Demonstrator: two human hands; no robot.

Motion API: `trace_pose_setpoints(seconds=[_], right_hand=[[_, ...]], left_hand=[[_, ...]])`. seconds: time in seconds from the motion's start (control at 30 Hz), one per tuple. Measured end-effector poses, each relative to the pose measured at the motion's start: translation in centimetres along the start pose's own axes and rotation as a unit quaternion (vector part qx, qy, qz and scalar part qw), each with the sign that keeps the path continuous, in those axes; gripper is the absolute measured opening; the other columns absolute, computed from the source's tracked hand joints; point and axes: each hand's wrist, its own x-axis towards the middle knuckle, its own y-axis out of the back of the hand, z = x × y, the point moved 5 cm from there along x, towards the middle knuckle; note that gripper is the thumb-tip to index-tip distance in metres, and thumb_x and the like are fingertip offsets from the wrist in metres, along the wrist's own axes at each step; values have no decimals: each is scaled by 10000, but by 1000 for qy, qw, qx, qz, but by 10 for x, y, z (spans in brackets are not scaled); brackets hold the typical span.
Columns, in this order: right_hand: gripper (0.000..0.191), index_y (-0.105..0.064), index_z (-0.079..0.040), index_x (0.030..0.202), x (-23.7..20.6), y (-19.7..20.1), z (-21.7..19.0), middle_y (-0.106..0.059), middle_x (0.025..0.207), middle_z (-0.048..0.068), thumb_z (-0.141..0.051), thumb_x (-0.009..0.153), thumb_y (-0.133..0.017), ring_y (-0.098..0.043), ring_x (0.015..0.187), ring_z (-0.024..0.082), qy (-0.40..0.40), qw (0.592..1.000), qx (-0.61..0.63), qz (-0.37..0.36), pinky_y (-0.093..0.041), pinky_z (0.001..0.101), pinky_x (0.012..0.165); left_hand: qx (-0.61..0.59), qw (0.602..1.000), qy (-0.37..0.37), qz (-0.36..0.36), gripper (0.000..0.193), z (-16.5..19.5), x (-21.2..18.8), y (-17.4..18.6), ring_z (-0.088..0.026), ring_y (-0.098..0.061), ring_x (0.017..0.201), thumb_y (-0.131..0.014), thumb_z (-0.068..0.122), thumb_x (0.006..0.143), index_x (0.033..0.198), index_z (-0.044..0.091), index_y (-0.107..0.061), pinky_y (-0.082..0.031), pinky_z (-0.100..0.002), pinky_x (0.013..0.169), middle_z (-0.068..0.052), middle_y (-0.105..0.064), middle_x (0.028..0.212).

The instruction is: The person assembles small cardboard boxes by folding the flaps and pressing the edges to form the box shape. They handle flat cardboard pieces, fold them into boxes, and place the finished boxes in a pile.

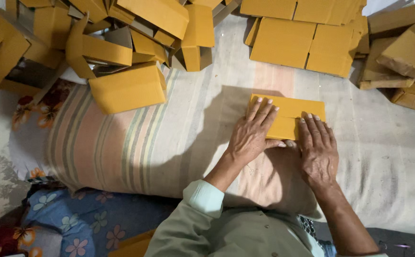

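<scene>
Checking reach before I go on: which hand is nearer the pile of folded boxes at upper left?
Left. The left hand lies on the flat cardboard piece, on the side toward the pile of folded boxes; the right hand is farther away.

We see a mustard-yellow flat cardboard piece (288,116) under our hands, and the folded boxes (127,88) heaped at the upper left and the flat stack (302,43) at the top share that same yellow-brown. The cushion (136,143) shows pale stripes of pink, cream, grey and green. A blue cloth (88,223) with small flowers lies beside our pale green sleeve (202,219).
</scene>
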Motion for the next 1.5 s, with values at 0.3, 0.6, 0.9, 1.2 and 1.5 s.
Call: trace_pose_setpoints(seconds=[0.3, 0.6, 0.9, 1.2, 1.5], right_hand=[[427, -637, 33, 1368, 11, 6, 0, -614, 1460, 213, -220, 1028, -591, -556, 1403, 367, -23, 1000, 2, 13, -412, 488, 1201], [372, -672, 30, 1308, 13, 13, -6, -643, 1419, 218, -206, 1035, -582, -590, 1367, 358, -23, 999, 8, 23, -435, 469, 1180], [256, -715, 0, 1150, 58, -21, 2, -721, 1141, 224, -162, 968, -635, -676, 1062, 389, -22, 996, 47, 73, -535, 459, 983], [348, -707, -92, 1056, 116, -111, 36, -751, 1011, 212, -355, 1085, -480, -705, 949, 393, -84, 978, 27, -192, -547, 495, 864], [466, -702, -92, 1102, 91, -87, 66, -728, 1036, 167, -382, 1177, -345, -709, 954, 386, -10, 971, -132, -201, -535, 514, 844]], left_hand=[[84, 990, 87, -70, 725, 10, 38, -25, -363, -218, 1563, -364, 534, 1084, 1565, -7, -385, -109, -524, 1300, -199, -311, 1658], [-50, 976, 183, -109, 484, -4, 69, -4, -374, -272, 1491, -378, 417, 1027, 1427, 166, -486, -236, -656, 1154, -159, -414, 1546], [-62, 965, 249, -46, 332, -17, 66, -5, -395, -545, 1236, -543, 275, 1007, 1225, 41, -633, -542, -521, 945, -175, -591, 1335], [-63, 962, 259, -54, 362, -25, 70, -10, -427, -573, 1191, -578, 185, 917, 1252, 54, -626, -536, -519, 948, -168, -581, 1365], [-86, 963, 253, -36, 428, -22, 70, -8, -439, -606, 1131, -464, 356, 1042, 1280, 35, -616, -555, -532, 899, -223, -568, 1364]])
